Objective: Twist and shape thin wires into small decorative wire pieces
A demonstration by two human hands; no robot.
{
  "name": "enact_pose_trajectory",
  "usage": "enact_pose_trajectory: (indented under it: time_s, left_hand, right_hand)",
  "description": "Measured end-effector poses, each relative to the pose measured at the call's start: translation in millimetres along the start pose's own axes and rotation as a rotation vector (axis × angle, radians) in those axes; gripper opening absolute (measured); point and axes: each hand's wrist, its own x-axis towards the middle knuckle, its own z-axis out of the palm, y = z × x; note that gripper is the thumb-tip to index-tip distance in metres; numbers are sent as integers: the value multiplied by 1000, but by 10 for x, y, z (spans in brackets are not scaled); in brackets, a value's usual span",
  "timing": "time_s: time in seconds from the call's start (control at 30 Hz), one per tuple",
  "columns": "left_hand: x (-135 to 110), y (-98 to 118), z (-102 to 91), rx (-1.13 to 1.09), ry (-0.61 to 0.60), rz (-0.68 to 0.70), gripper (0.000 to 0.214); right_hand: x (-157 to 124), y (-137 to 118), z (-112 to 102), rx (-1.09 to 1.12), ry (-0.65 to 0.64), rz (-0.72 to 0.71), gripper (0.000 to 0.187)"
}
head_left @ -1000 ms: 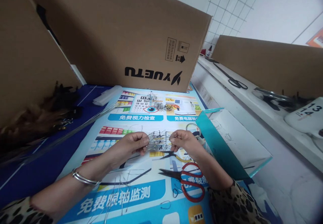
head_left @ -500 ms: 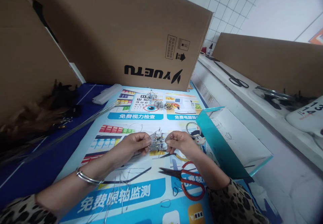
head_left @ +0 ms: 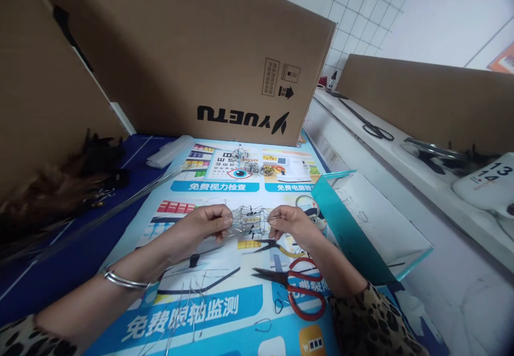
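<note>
Between my two hands a small tangled wire framework (head_left: 249, 218) of thin silvery wires with dark bits is held up over the printed sheet. My left hand (head_left: 211, 222) pinches its left side with thumb and fingers. On its right side, my right hand (head_left: 287, 222) grips the wires in a pinch. Just below my right hand lie pliers (head_left: 277, 245) with yellow handles. Nearer to me rest scissors (head_left: 288, 280) with red handles and dark blades, lying apart from both hands. Loose wires (head_left: 187, 308) are scattered below my left forearm.
Several wire clusters (head_left: 251, 166) lie farther back, before a large cardboard box (head_left: 180, 67). A teal box (head_left: 345, 222) with a white inside stands open at right. A wire coil (head_left: 308, 206) lies beside it. Long thin wires (head_left: 136, 192) and brown fluffy material (head_left: 52, 184) are at left.
My left hand has moved left, away from my right hand. The wire framework between them now looks stretched wider and more open. Scissors and pliers have stayed in place.
</note>
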Motion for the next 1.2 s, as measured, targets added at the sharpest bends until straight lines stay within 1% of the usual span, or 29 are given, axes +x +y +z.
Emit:
enact_pose_trajectory:
  time_s: [0.1,0.23,0.37,0.53,0.67,0.77,0.9,0.97,1.03,1.1,1.2]
  left_hand:
    - [-41,63,-8,45,-29,19,19]
    - [-91,123,9,109,-46,22,20]
    - [-139,184,34,113,-53,18,18]
    - [-206,291,59,67,-67,0,18]
    - [-226,340,54,-18,-79,-54,20]
    - [-235,326,62,-84,-88,-88,18]
    - [-253,276,119,-184,-120,-116,16]
    - [-254,253,150,-202,-132,-132,16]
    - [-246,232,167,-205,-136,-144,16]
    - [-234,212,167,-212,-135,-149,16]
    - [-220,193,159,-212,-137,-147,15]
  right_hand:
    - [12,37,6,34,-24,-24,23]
    - [17,86,58,105,-10,-62,23]
    - [-3,76,99,168,-33,-74,25]
    - [-42,41,94,288,-125,-77,28]
    - [-54,44,61,390,-170,-83,26]
    - [-28,84,78,453,-137,-78,22]
    - [20,152,201,546,-65,-19,24]
    - [22,164,272,603,-100,38,27]
    - [9,161,322,658,-184,90,33]
    - [-6,153,344,700,-248,106,38]
    - [-17,162,346,728,-249,113,37]
